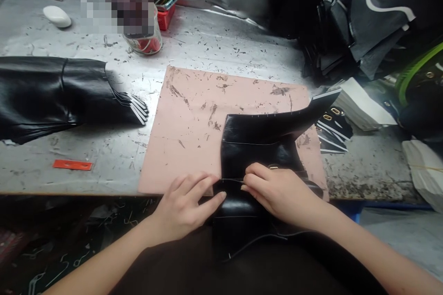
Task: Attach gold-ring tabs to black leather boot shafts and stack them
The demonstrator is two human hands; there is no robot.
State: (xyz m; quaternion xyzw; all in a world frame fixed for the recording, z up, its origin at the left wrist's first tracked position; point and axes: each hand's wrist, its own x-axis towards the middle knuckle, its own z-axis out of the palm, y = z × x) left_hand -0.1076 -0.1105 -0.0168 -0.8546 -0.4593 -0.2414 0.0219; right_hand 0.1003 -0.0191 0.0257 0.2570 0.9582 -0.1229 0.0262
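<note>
A black leather boot upper (256, 156) lies partly on a pink board (187, 138) and hangs over the front edge of the bench. Across it runs a straight seam or folded edge. At the left end of that seam rests my left hand (190, 200), its fingers stretched out and its thumb and index fingertips touching the leather. My right hand (277, 189) is closed, thumb and fingers pinching the leather along the seam. A small gold-coloured metal fitting shows just behind its knuckles. Whether a small tool is in the right fingers is hidden.
A stack of black leather pieces (44, 97) lies at the left, above an orange strip (72, 165). Behind stand a clear cup (147, 45) and a red basket (166, 18) with a phone. More dark pieces (377, 23) and white pieces (363, 103) are at the right.
</note>
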